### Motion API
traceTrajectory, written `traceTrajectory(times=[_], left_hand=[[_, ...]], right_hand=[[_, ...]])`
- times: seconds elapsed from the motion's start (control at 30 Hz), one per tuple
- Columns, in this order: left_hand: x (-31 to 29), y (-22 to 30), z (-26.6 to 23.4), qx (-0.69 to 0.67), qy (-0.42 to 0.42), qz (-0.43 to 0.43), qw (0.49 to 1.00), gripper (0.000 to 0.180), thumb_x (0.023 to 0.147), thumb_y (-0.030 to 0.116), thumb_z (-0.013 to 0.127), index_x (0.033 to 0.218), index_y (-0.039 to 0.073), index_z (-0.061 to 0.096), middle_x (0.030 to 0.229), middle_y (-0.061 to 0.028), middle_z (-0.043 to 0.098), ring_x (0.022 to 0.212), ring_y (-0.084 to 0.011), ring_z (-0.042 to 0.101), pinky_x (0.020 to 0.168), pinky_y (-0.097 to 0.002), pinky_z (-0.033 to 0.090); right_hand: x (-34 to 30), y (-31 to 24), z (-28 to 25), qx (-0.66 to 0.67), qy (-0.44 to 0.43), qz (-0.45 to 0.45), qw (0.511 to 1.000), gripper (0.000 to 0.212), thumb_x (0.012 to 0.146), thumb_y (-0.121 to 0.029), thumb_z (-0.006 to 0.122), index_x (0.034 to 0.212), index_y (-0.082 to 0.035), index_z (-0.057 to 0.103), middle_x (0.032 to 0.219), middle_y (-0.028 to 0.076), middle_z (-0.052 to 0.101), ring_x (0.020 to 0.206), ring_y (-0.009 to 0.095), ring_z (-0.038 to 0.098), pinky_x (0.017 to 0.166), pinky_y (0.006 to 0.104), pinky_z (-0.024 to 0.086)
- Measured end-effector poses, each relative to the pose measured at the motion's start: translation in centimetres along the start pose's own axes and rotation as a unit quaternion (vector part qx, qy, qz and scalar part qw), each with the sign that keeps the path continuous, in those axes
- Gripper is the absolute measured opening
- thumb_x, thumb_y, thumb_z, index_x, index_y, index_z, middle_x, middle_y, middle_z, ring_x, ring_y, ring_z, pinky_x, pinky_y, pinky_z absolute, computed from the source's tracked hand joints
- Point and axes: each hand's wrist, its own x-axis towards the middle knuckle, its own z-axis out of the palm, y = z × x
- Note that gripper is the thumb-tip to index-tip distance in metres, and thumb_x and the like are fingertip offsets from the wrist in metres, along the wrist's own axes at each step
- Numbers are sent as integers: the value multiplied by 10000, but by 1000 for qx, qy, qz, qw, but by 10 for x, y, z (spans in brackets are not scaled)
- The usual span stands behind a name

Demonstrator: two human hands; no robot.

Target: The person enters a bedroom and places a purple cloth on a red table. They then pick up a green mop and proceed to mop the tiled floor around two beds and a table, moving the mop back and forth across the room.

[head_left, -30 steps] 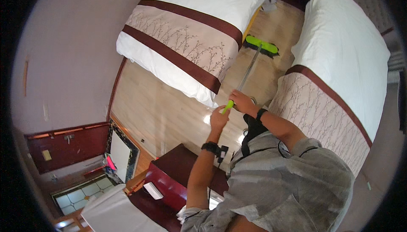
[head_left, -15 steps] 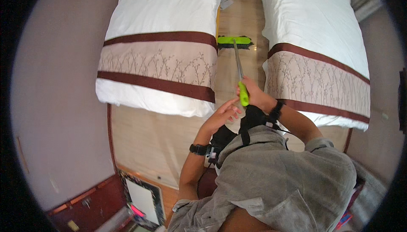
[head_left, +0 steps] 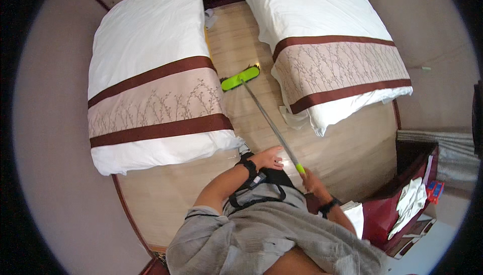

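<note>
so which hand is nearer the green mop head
Left. The left hand is open beside the pole, closer to the mop head; the right hand grips the handle's end, farther back.

Two beds (head_left: 151,74) (head_left: 322,33); one mop (head_left: 240,78); two hands (head_left: 269,158) (head_left: 313,182).

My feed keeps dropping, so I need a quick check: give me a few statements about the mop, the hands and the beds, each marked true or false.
1. The mop head lies on the wooden floor between the two beds. True.
2. The mop head is dark blue. False: it is bright green.
3. The right hand holds the mop handle near its green upper end. True.
4. The left hand rests on the left bed. False: it is held open beside the handle, off the bed.
5. Both beds are stripped bare. False: the left bed and the right bed carry white covers and patterned runners.
</note>
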Motion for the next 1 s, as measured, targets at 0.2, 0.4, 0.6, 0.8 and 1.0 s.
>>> traceTrajectory(times=[0.2,0.4,0.6,0.8,1.0], left_hand=[[97,-110,43,-141,210,41,967,408,880,305,546,1195,81,415,1105,-175,482,919,-371,562,777,-484,530],[134,-177,1,-8,123,-75,990,172,865,101,485,996,-6,453,883,-164,520,785,-325,577,668,-467,533],[132,-145,-9,88,191,-70,975,128,837,49,509,956,17,475,876,-151,541,816,-292,583,737,-431,522],[105,-69,-25,402,-46,121,907,158,795,-49,510,922,32,463,817,-112,546,805,-216,574,764,-355,505],[69,63,-73,62,122,150,979,147,840,166,486,739,59,477,716,-120,509,659,-264,522,641,-383,468]], right_hand=[[-201,26,33,-2,89,111,990,410,940,-378,461,1230,-91,505,1027,287,601,975,454,566,795,515,456],[-300,16,45,-16,251,164,954,321,853,-341,610,1048,-87,633,771,225,638,711,411,624,609,501,490],[-277,24,74,40,268,85,959,338,845,-253,640,1124,-63,633,765,244,620,686,393,622,594,446,489],[-184,0,68,-36,293,5,955,341,882,-300,576,1148,-90,603,714,227,619,669,388,622,605,489,493],[-20,-96,88,-66,233,-71,968,451,863,-249,546,1267,-66,465,724,208,631,664,402,622,604,518,487]])
